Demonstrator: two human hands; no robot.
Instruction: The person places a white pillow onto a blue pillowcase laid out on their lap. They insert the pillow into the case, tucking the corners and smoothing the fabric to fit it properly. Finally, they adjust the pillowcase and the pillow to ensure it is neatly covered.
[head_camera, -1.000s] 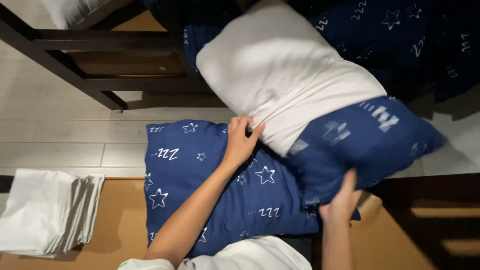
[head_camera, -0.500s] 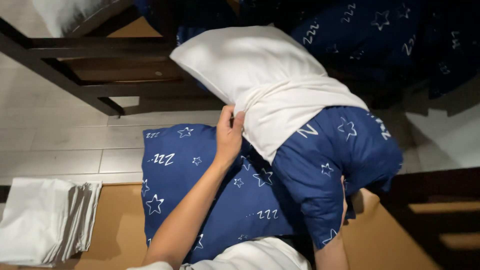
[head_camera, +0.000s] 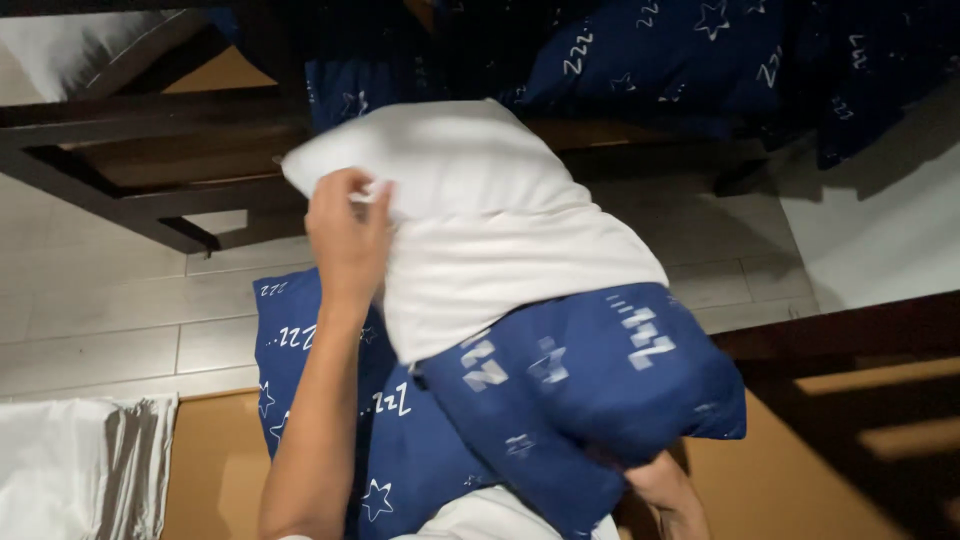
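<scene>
Floor: pale grey tiles (head_camera: 120, 320) run across the room behind the white pillow.
Table: a light brown table (head_camera: 215, 470) lies below the white pillow, nearest the person.
Frame: a dark wooden frame (head_camera: 150, 200) stands beyond the white pillow, on its far left side.
Bedding: dark blue star-patterned cloth (head_camera: 700, 60) is heaped above and beyond the white pillow.
Folded linen: a white and grey stack (head_camera: 80, 480) sits on the table, well to the left of the white pillow.
White pillow: the white pillow (head_camera: 490, 220) is held up, tilted, its upper half bare.
Blue pillowcase: a dark blue star-printed pillowcase (head_camera: 590, 390) covers the white pillow's lower end.
Second pillow: a blue-cased pillow (head_camera: 310, 390) lies flat on the table just under the white pillow.
Left hand: the left hand (head_camera: 348, 240) has its grip clenched on the white pillow's upper left corner.
Right hand: the right hand (head_camera: 665, 490) is under the white pillow's cased end, mostly hidden; one cannot tell whether its grip is closed.
</scene>
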